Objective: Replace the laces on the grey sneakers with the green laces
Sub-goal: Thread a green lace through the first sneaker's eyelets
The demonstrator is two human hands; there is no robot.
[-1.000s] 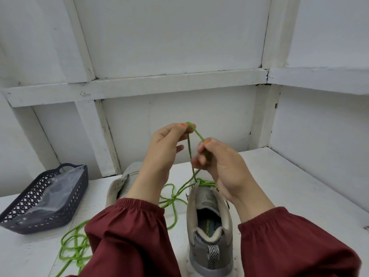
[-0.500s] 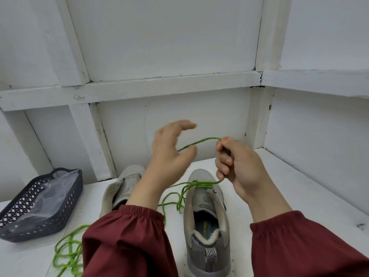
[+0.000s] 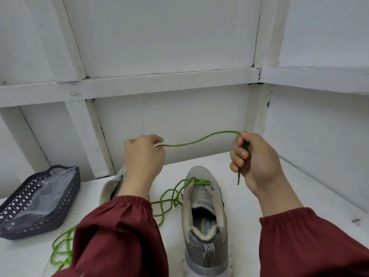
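A grey sneaker [image 3: 203, 214] stands on the white table with its heel toward me. A green lace [image 3: 199, 139] runs through its front eyelets and trails in loops to the left. My right hand [image 3: 253, 160] is closed on the lace near its tip, which hangs below the fist. My left hand [image 3: 143, 158] pinches the same strand further along, so it stretches between both hands above the shoe. The second grey sneaker [image 3: 111, 186] sits behind my left forearm, mostly hidden. Another green lace [image 3: 60, 250] lies coiled at the lower left.
A dark plastic basket [image 3: 60, 200] holding a clear bag stands at the left of the table [image 3: 259, 200]. White panelled walls close in behind and to the right. Maroon sleeves cover both forearms.
My hands have moved apart, the right one going right and the left one lower and to the left. The lace between them now spans a long, nearly level stretch.
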